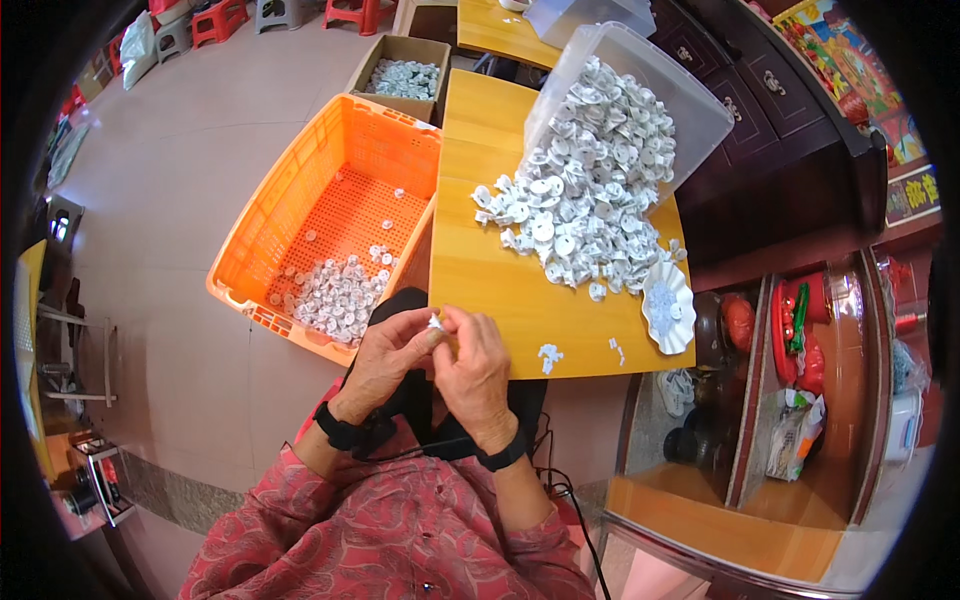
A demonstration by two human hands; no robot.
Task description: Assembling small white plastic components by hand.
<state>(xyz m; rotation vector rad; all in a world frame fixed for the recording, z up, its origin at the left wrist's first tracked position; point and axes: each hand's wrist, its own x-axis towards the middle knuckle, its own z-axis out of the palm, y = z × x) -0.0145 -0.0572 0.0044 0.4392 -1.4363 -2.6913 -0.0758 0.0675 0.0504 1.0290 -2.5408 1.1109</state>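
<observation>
Off the near-left corner of the counter (pixel 490 270), the left hand's (pixel 385 365) grip pinches a white part (pixel 435 322); whether the right hand (pixel 475 365) pinches too, I cannot tell. Seemingly early: the crate (pixel 265 225) left of the counter holds some parts (pixel 340 300); a bigger heap (pixel 600 205) spills from the tub (pixel 697 110).

The left hand (pixel 388 354) and right hand (pixel 473 362) hold what seems a small white plastic piece (pixel 435 322); left of the grip stands an orange perforated plastic crate (pixel 272 222).
</observation>
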